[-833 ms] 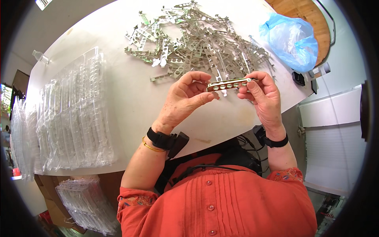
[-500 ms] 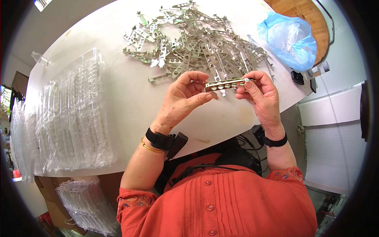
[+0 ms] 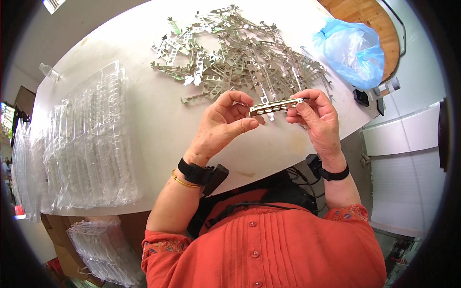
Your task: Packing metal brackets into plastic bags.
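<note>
A narrow metal bracket with a row of round holes is held up lengthwise between my two hands, over the near side of the table. At its right end my right hand pinches it between thumb and fingers. My left hand curls round the left end, thumb below and index finger above. Some of its fingertips are hidden behind the bracket. Just beyond lies a tangled heap of similar perforated metal brackets.
On the left of the white table lie clear plastic trays, with more stacked trays below the edge. A blue plastic bag sits at the far right, near a small black object and a round wooden surface.
The bracket has tilted slightly, its left end now a little lower. Both hands stay in nearly the same place, still around its ends.
</note>
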A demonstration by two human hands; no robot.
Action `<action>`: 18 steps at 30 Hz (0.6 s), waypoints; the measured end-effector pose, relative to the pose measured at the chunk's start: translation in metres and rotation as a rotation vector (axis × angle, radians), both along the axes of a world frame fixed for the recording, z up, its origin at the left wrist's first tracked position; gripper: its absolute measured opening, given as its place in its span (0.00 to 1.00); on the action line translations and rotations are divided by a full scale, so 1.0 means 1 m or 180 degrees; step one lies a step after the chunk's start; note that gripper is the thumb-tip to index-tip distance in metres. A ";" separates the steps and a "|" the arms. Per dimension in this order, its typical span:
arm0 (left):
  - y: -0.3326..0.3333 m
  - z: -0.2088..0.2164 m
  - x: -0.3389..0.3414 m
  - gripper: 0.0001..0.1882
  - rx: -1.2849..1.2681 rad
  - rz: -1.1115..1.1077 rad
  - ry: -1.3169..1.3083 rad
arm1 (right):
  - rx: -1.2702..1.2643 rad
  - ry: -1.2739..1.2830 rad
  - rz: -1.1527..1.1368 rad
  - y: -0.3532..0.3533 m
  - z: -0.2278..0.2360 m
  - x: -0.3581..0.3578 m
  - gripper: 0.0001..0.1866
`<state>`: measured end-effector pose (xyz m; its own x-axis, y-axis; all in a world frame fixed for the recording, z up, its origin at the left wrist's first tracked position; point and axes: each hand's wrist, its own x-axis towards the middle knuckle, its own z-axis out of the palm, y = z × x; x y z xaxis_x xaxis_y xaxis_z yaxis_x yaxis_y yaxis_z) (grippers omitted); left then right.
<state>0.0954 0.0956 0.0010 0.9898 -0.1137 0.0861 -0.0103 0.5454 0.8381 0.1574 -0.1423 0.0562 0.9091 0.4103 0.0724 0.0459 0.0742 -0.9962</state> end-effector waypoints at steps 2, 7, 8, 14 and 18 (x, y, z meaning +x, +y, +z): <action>-0.001 0.000 0.000 0.22 -0.0009 0.0034 -0.0026 | -0.0028 -0.0016 -0.0005 0.000 0.001 0.000 0.08; -0.002 0.002 -0.001 0.22 -0.0003 0.0067 -0.0006 | -0.0054 -0.0068 -0.0013 0.001 0.001 0.002 0.08; -0.002 0.002 0.000 0.22 -0.0004 0.0072 -0.0009 | -0.0054 -0.0072 -0.0018 0.001 0.000 0.002 0.08; -0.001 0.002 0.000 0.23 -0.0008 0.0096 -0.0050 | -0.0067 -0.0127 -0.0053 0.002 -0.004 0.003 0.09; 0.001 -0.002 0.000 0.21 -0.0029 0.0089 -0.0140 | -0.0031 0.0002 -0.0115 0.006 -0.005 0.003 0.09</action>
<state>0.0959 0.0966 -0.0006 0.9878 -0.0851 0.1305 -0.0623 0.5521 0.8314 0.1601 -0.1361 0.0510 0.9234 0.3779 0.0679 0.0477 0.0627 -0.9969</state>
